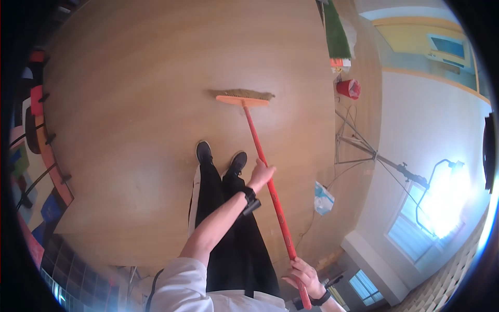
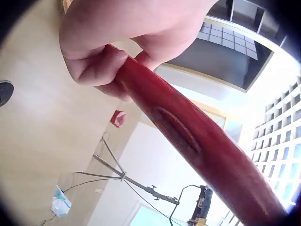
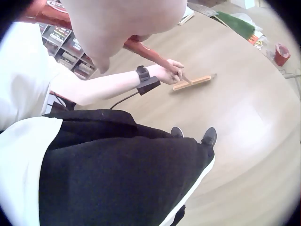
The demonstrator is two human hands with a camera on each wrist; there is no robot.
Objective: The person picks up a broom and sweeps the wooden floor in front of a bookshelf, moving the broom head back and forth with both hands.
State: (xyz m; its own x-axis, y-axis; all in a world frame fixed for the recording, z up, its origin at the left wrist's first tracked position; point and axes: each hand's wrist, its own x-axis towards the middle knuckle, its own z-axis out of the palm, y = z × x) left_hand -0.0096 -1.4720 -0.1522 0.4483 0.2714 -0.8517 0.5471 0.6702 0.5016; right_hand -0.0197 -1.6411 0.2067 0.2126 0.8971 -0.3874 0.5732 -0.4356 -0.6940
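A broom with a long red handle [image 1: 274,200] slants across the head view. Its orange head [image 1: 243,101] and brownish bristles [image 1: 241,93] are down at the floor, beyond the person's shoes. Partway along the handle, the left hand [image 1: 261,174] grips it with curled fingers. Close up in the left wrist view, those fingers wrap the red shaft [image 2: 188,127]. Higher up, near the handle's end, the right hand [image 1: 306,275] holds the shaft. In the right wrist view this hand [image 3: 124,23] hides part of the handle, and the broom head [image 3: 193,83] shows farther off.
Wooden flooring [image 1: 130,119] spreads around the person's dark shoes [image 1: 204,152]. To the right stand a red bucket [image 1: 349,89], a tripod light stand [image 1: 375,156] with cables, and a white-and-blue packet [image 1: 323,198]. A green mat [image 1: 337,32] lies at the upper right.
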